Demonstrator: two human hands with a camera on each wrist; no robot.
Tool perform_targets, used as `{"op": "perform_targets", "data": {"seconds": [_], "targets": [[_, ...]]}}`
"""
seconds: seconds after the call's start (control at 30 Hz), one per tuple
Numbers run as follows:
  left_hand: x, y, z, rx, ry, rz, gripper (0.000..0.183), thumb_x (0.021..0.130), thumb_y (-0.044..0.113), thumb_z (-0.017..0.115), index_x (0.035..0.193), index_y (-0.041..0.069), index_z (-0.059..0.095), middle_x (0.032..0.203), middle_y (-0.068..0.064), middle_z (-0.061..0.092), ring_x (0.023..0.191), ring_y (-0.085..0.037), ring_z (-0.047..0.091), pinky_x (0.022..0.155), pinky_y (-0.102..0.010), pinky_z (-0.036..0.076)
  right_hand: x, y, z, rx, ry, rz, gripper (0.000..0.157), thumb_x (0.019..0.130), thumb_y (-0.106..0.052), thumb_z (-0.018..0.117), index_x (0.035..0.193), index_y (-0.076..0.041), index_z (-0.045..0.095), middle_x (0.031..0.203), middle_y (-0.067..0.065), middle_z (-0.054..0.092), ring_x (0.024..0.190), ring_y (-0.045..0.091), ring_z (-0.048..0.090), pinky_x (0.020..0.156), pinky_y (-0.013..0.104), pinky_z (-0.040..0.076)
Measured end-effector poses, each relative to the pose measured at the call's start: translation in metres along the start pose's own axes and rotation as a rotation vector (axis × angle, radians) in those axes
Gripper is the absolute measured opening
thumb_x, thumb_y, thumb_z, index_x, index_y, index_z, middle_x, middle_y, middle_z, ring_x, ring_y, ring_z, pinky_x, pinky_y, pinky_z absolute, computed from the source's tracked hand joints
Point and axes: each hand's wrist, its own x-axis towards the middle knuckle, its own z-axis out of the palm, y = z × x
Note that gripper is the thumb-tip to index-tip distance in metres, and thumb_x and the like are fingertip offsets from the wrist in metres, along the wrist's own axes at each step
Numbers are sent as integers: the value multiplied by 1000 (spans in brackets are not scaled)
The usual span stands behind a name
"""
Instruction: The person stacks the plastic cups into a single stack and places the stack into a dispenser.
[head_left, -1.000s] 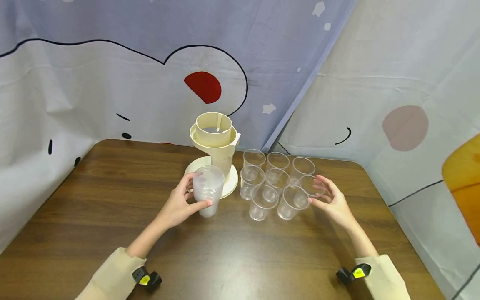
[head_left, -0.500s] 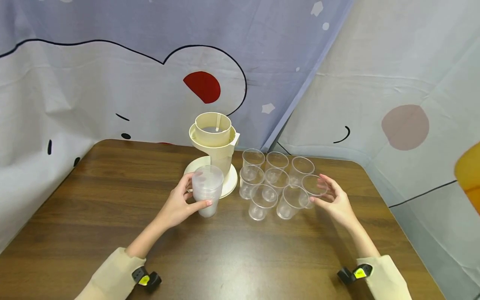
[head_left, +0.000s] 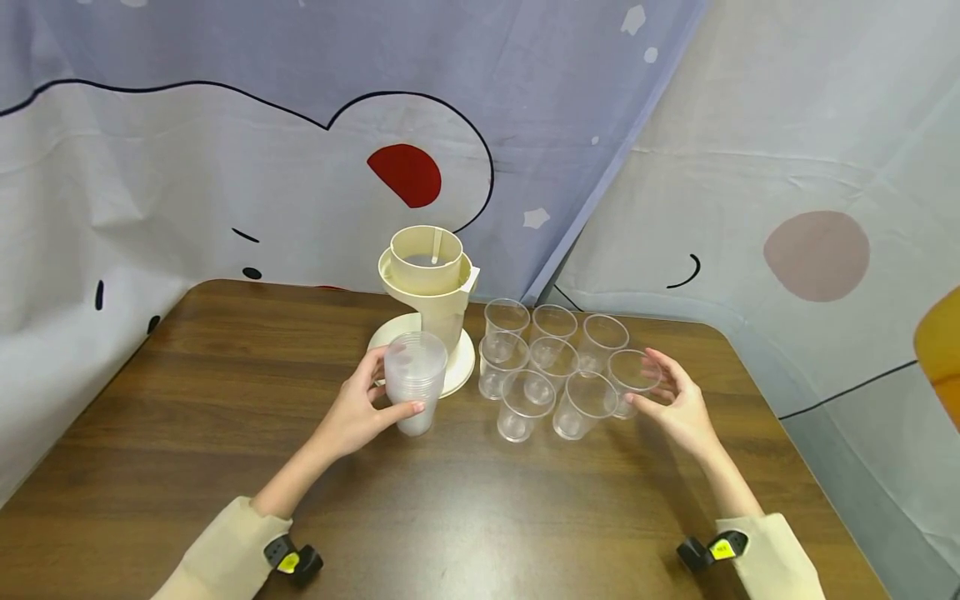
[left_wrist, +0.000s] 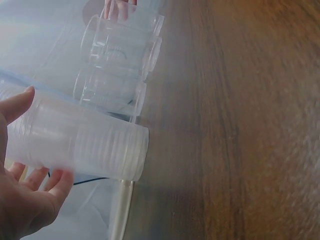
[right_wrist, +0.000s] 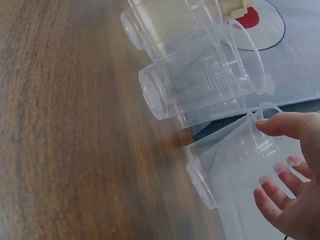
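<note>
My left hand (head_left: 365,410) grips a nested stack of clear plastic cups (head_left: 415,375), thumb on the near side and fingers behind. In the left wrist view the stack (left_wrist: 85,135) lies between thumb and fingers, its base end close to the tabletop. My right hand (head_left: 675,404) holds a single clear plastic cup (head_left: 634,372) at the right end of a cluster, thumb near its rim. From the right wrist, that cup (right_wrist: 225,160) has the thumb at the rim and the other fingers along its side. Several more clear cups (head_left: 527,400) stand upright, close together, left of it.
A cream-coloured appliance (head_left: 427,275) with a round open top and a white round base (head_left: 461,367) stands behind the stack. The brown wooden table (head_left: 465,517) meets a printed curtain (head_left: 300,192) at its back edge. An orange shape (head_left: 941,350) shows at the far right.
My right hand and its cup have shifted slightly to the right, beside the front cup of the cluster. The left hand and its stack have stayed in place.
</note>
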Motion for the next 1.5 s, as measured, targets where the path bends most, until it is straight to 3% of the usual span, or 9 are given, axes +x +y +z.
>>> {"op": "perform_targets", "data": {"seconds": [0.1,0.3,0.67,1.27,1.5], "targets": [[0,1,0,-1,1,-3,79,75,9,81,140,9,35,129,-17,54,120,-31,52,102,-52,47,0,-3,-2,-20,40,-1,72,81,-5,75,143,-2,38,131,6,50,109,-3,49,85,6,45],[0,1,1,-3,0,-2,79,75,8,81,140,9,35,129,-17,54,120,-31,52,102,-52,47,1,-9,-5,-2,105,1,70,80,-2,74,141,-1,40,120,-17,48,107,-1,51,83,7,48],[0,-1,1,15,-3,-11,79,76,9,81,140,9,35,129,-17,53,119,-32,52,102,-52,47,3,-19,-9,18,131,-3,70,80,-1,74,142,-1,40,117,-25,48,107,2,52,82,7,48],[0,-1,1,4,0,0,75,77,9,80,139,7,37,128,-17,53,118,-32,53,102,-52,47,6,-45,-4,84,211,-111,73,74,11,74,139,0,43,120,-20,53,108,4,53,82,8,44],[0,-2,1,15,0,0,75,77,10,80,138,7,37,128,-16,53,119,-32,53,102,-53,47,7,-59,1,129,207,-146,71,74,12,73,139,-1,45,123,-6,56,107,6,54,83,8,45]]}}
